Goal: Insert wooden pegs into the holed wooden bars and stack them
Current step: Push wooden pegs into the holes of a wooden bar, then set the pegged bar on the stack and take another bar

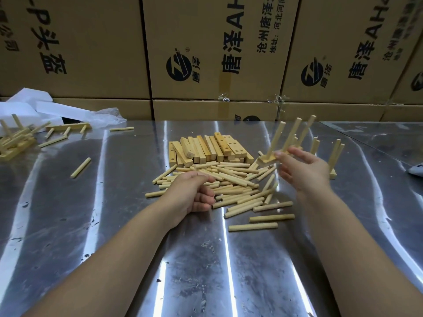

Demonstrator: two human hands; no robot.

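On the shiny steel surface point(206, 259), straight before me, lies a loose heap of short pale wooden pegs point(235, 186). A pile of light wooden bars with drilled holes point(206, 148) touches its far edge. My right hand point(304, 170) is lifted over the right edge of the heap. Its grip is clamped on one end of a pale holed bar with three upright pegs point(267, 158). This piece is blurred, so I cannot say how deep the pegs sit. Just behind this hand stands the stack of finished pegged bars point(333, 173). My left hand point(196, 193) lies on the near side of the peg heap with its fingers curled. Whether its grip holds a peg I cannot tell. I judge that inserting is done for this bar and that stacking is the step in hand. The next move calls for carrying the bar level to the stack and lowering it so that its pegs do not knock the standing ones.
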